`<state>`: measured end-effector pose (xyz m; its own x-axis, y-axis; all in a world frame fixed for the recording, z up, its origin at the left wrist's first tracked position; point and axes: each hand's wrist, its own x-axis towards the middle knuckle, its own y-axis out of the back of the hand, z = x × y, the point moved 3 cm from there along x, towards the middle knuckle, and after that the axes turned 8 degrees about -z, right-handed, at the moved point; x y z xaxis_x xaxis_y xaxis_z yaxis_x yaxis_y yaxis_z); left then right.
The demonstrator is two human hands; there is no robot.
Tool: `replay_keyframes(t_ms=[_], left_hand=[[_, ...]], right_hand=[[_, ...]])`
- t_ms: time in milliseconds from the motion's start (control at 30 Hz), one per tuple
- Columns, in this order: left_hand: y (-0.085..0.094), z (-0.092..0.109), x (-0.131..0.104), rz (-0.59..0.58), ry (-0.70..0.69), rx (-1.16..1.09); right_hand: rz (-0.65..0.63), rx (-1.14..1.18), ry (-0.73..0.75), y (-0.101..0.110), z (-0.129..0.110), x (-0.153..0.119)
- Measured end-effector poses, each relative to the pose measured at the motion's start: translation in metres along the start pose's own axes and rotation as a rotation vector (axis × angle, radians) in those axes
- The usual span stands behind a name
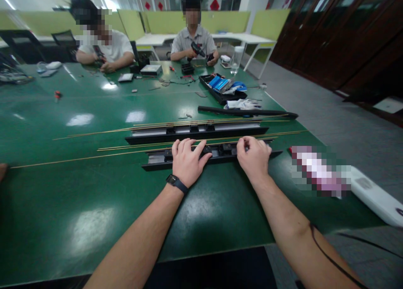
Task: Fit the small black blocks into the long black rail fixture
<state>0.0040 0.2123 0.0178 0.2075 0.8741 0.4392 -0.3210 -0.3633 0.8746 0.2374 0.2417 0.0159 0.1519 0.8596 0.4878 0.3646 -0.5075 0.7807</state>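
A long black channel [157, 167] with a grey inner face lies on the table before me, several black blocks [225, 148] set in it. My left hand [188, 161] rests over its left half, fingers spread, thumb against the near side by one block. Toward the right end of that channel, my right hand [254, 157] has thumb and forefinger pinched together; whatever lies between them is hidden. Thin brass-coloured rods [126, 147] run lengthwise along the channel and pass behind both hands. Just beyond sits a second, similar black channel [195, 135], also holding black blocks and with rods along it.
A black tube [248, 112], white gloves [242, 104] and a black tray [225, 97] of blue packets lie farther back. Two people sit across the green table [94, 188], one holding a power drill [197, 49]. A white case [373, 194] is at right.
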Motion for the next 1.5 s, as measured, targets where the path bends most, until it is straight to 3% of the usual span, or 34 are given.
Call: replay_keyframes(t_ms=[200, 600, 933, 1133, 1500], left_hand=[[0.000, 0.000, 0.000, 0.010, 0.003, 0.006], [0.000, -0.001, 0.000, 0.000, 0.004, 0.004], [-0.001, -0.002, 0.000, -0.006, 0.001, -0.007], [0.000, -0.001, 0.000, -0.010, 0.005, -0.013], [0.000, -0.001, 0.001, -0.008, -0.002, -0.019]], right_hand=[[0.038, -0.059, -0.114, 0.006, 0.012, 0.004], [0.066, -0.076, -0.171, 0.006, 0.021, 0.005], [0.117, -0.105, -0.303, 0.010, 0.038, 0.011], [0.123, -0.098, -0.260, 0.008, 0.036, 0.009], [0.054, -0.028, -0.054, 0.001, 0.011, 0.000]])
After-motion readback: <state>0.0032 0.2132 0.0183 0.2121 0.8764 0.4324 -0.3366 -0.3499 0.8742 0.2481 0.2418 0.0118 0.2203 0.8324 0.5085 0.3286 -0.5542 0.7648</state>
